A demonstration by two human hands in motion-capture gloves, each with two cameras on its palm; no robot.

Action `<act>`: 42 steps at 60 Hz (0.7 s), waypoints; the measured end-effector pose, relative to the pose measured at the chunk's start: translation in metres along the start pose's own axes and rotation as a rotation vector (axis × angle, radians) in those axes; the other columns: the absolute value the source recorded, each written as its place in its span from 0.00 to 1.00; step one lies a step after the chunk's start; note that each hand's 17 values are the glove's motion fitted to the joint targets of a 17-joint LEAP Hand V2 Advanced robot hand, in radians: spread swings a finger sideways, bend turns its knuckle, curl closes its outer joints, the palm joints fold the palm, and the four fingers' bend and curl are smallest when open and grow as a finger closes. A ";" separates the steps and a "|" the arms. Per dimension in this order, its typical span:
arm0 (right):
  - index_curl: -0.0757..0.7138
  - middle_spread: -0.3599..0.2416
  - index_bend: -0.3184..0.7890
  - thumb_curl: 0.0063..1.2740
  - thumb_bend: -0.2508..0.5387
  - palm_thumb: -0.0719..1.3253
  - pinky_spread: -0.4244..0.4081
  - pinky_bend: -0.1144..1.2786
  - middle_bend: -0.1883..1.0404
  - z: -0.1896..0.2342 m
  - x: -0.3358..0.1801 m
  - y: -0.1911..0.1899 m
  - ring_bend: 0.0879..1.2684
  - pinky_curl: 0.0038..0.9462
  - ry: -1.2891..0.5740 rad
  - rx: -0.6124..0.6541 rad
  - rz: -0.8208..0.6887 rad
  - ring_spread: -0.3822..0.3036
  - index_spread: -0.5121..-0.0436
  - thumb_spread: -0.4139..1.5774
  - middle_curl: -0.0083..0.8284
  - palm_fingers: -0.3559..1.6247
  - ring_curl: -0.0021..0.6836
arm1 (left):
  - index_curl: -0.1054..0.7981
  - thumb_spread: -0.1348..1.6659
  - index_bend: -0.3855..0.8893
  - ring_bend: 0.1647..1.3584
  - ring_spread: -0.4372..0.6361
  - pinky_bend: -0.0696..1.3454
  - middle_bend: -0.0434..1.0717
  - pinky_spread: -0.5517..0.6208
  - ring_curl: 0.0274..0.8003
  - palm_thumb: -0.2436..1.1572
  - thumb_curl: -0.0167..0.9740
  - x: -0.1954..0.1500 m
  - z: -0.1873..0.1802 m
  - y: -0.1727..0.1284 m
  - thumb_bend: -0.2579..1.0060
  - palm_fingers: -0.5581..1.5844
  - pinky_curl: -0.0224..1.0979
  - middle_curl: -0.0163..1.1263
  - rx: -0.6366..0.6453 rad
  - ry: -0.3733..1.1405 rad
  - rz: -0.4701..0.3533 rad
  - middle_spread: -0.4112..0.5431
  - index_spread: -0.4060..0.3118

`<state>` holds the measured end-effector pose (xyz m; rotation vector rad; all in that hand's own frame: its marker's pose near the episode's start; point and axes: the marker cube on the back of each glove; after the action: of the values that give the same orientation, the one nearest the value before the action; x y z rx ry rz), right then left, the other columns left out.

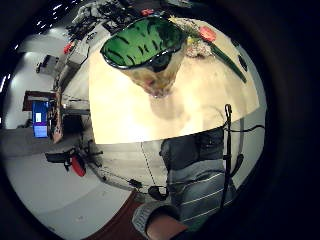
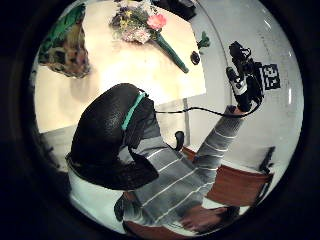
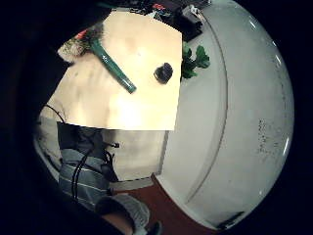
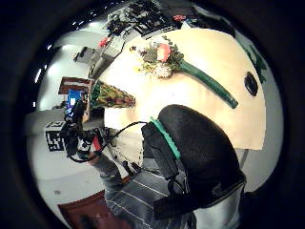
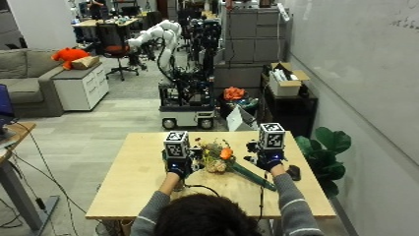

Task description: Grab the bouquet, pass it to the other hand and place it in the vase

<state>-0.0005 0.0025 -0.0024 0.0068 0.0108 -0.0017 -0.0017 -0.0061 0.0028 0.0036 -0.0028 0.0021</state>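
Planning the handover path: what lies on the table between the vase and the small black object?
The bouquet lies between the vase and the small black object, its green wrapped stems pointing toward that object. The right thumb side palm view shows it.

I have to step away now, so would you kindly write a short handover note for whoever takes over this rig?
Left hand and right hand: both raised above the table, holding nothing; fingers not visible.
Bouquet: lying on the table between the hands, green-wrapped stem towards the right hand.
Vase: upright on the table, beneath the left hand, empty.
Done: nothing yet.
Left: pick up the bouquet, pass it across, place it in the vase.
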 end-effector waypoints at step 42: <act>0.27 0.53 0.37 0.15 0.36 0.32 0.78 0.48 0.34 0.010 0.026 -0.045 0.35 0.33 -0.057 0.031 0.104 0.60 0.28 0.82 0.35 0.25 0.38 | 0.36 0.70 0.41 0.36 0.69 0.34 0.21 0.76 0.28 0.37 0.26 0.024 0.001 -0.010 0.19 0.31 0.28 0.25 -0.005 -0.028 0.041 0.67 0.48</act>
<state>0.0257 -0.0430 0.0073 0.0388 -0.0466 0.1022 0.0219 -0.0158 0.0038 -0.0019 -0.0311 0.0431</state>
